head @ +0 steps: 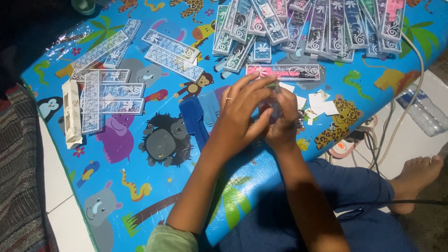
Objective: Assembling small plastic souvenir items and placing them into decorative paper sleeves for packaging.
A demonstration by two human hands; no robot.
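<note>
Right now both my hands meet over the middle of the blue animal-print mat (140, 196). My left hand (240, 114) curls over from the side, a ring on one finger, and my right hand (280, 123) sits just beside it. Between them is a small clear-wrapped piece (276, 106); the fingers of both hands are closed around it, though it is mostly hidden and I cannot tell exactly what it is.

To do this well, I judge I should keep the piece low over the mat, pinch with the fingertips rather than the palm, and turn it so the working edge faces me. The paper scraps (322, 103) lie just past my right hand, near enough to brush away, so I would keep my wrist lifted. The pink patterned box (283, 72) lies just beyond my fingertips, with the heap of patterned boxes (308, 25) behind it. A blue tool (195, 119) rests beside my left wrist. The flat white-and-silver boxes (109, 91) lie well apart on the left.
</note>
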